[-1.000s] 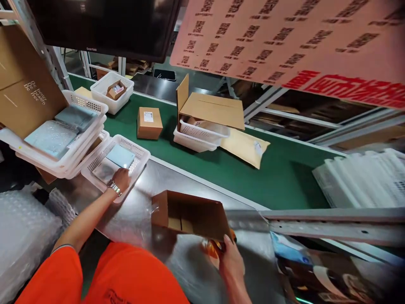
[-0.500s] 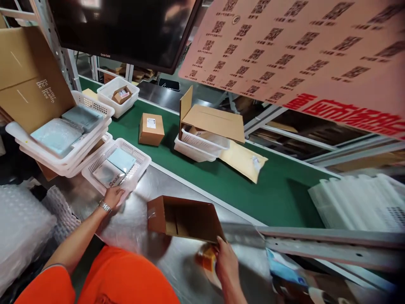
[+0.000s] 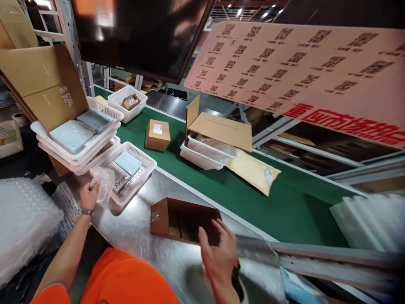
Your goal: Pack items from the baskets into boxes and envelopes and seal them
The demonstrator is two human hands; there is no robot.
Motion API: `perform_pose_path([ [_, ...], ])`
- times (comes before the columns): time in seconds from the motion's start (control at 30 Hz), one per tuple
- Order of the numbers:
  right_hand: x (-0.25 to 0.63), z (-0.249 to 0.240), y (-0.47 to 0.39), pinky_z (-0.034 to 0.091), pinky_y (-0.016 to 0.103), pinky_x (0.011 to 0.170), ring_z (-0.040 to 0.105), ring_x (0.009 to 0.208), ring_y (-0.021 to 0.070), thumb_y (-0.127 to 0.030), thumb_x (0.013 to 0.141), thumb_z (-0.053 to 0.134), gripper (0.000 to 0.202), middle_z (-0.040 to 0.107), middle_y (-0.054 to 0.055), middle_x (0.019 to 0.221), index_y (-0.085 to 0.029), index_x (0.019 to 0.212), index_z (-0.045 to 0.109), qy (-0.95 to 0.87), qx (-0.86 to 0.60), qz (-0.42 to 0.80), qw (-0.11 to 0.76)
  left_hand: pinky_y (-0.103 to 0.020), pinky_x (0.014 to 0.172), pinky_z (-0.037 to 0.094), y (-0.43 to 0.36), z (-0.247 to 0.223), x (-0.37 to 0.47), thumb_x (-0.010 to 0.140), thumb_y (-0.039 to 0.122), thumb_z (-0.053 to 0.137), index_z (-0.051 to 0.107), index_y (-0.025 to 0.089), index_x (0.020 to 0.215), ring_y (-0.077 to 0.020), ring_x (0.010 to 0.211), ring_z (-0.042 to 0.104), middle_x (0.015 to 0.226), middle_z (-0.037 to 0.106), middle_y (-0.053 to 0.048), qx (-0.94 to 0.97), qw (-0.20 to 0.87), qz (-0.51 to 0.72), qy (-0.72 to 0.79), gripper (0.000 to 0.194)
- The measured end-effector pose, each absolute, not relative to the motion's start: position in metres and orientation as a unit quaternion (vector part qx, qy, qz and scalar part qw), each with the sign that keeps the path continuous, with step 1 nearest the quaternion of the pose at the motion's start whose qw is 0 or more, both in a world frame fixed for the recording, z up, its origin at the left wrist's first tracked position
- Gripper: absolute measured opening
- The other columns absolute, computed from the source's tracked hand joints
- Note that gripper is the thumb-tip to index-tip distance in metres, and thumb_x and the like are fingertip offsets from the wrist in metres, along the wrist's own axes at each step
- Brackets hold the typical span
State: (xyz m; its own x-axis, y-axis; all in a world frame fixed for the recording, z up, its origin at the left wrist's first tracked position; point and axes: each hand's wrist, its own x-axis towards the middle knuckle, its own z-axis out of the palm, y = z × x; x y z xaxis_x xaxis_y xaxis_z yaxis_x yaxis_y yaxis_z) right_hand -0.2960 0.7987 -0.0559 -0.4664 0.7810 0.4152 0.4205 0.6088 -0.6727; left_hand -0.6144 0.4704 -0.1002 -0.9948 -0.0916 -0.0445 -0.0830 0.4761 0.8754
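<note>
Your left hand (image 3: 89, 196) is pinching a crumpled piece of bubble wrap (image 3: 105, 185) between thumb and fingers, and the wrap is hanging beside the near left edge of a white basket (image 3: 118, 203). Your right hand (image 3: 220, 253) is spreading wide, thumb apart from the fingers and gripping nothing, over the right end of an open cardboard box (image 3: 160, 217); whether a fingertip is touching the cardboard, you cannot tell from here. The box is lying on the metal table (image 3: 142, 257), its opening facing up and toward you. A dark and orange object (image 3: 236, 270) is sitting partly hidden behind your right wrist.

In the basket, a light blue box (image 3: 129, 162) is lying next to a white box (image 3: 122, 179) with dark lettering. Beyond the table edge, a small closed carton (image 3: 157, 135) is resting on the green belt (image 3: 294, 215).

The bubble wrap is looking very light, soft and a little slippery, so a pinch on a doubled edge is likely holding it best without popping the bubbles. The cardboard box is looking light and fairly stiff, though its thin walls could be bending under a hard squeeze; a hold on a wall near a corner should be giving the firmest grip.
</note>
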Motion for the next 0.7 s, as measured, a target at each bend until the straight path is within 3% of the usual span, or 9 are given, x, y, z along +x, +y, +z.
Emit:
perform_pose_path([
  [0.13,-0.35,-0.036,0.736,0.057,0.049,0.108,0.068,0.122,0.0297,-0.045,0.098,0.07,0.031,0.07,0.014,0.132,-0.026,0.122,0.07,-0.876,-0.167,0.376,0.251,-0.027,0.057,0.037,0.504,-0.102,-0.587,0.081,0.084,0.055,0.046,0.025,0.062,-0.014,0.062,0.042,0.06,0.041,0.004,-0.002,-0.054,-0.547,-0.835,0.062],
  [0.27,-0.412,-0.051,0.684,0.062,0.041,0.089,0.073,0.101,0.026,-0.045,0.089,0.081,0.051,0.071,0.011,0.129,-0.028,0.135,0.066,-0.873,-0.061,0.465,0.138,-0.027,0.055,0.035,0.54,-0.106,-0.559,0.077,0.085,0.059,0.042,0.026,0.061,-0.0128,0.059,0.038,0.059,0.036,0.005,-0.061,-0.14,-0.576,-0.803,0.064],
  [0.37,-0.446,-0.074,0.674,0.058,0.038,0.079,0.068,0.081,0.0229,-0.038,0.096,0.066,0.018,0.074,0.006,0.099,-0.025,0.107,0.072,-0.883,-0.081,0.446,0.117,-0.029,0.056,0.04,0.545,-0.112,-0.548,0.081,0.082,0.059,0.046,0.026,0.066,-0.0145,0.058,0.042,0.059,0.04,0.005,-0.082,-0.221,-0.613,-0.754,0.059],
  [0.47,-0.461,-0.092,0.681,0.052,0.035,0.074,0.065,0.076,0.0221,-0.036,0.097,0.057,0.02,0.071,0.004,0.082,-0.023,0.085,0.068,-0.88,-0.142,0.444,0.093,-0.032,0.064,0.052,0.529,-0.121,-0.547,0.077,0.071,0.071,0.064,0.025,0.091,-0.0198,0.068,0.06,0.074,0.065,-0.001,-0.099,-0.291,-0.639,-0.705,0.049],
  [0.57,-0.471,-0.104,0.69,0.051,0.033,0.074,0.065,0.077,0.0214,-0.034,0.095,0.057,0.02,0.072,0.003,0.081,-0.022,0.083,0.069,-0.863,-0.149,0.482,0.023,-0.037,0.089,0.058,0.507,-0.133,-0.555,0.069,0.05,0.083,0.072,0.025,0.109,-0.0262,0.095,0.073,0.107,0.08,-0.008,-0.136,-0.304,-0.625,-0.706,0.048],
  [0.63,-0.486,-0.113,0.697,0.054,0.033,0.077,0.069,0.083,0.0215,-0.026,0.089,0.057,0.016,0.076,0.004,0.091,-0.021,0.091,0.073,-0.851,-0.14,0.506,-0.027,-0.038,0.088,0.058,0.493,-0.143,-0.564,0.077,0.05,0.075,0.075,0.025,0.097,-0.0272,0.093,0.073,0.1,0.081,-0.009,-0.126,-0.29,-0.604,-0.731,0.032],
  [0.7,-0.511,-0.125,0.704,0.057,0.034,0.086,0.074,0.097,0.0225,-0.018,0.083,0.055,0.033,0.079,0.007,0.113,-0.02,0.111,0.074,-0.845,-0.164,0.508,-0.04,-0.037,0.075,0.056,0.48,-0.154,-0.575,0.084,0.057,0.064,0.073,0.023,0.084,-0.0258,0.08,0.069,0.082,0.077,-0.008,-0.098,-0.264,-0.585,-0.761,0.035],
])
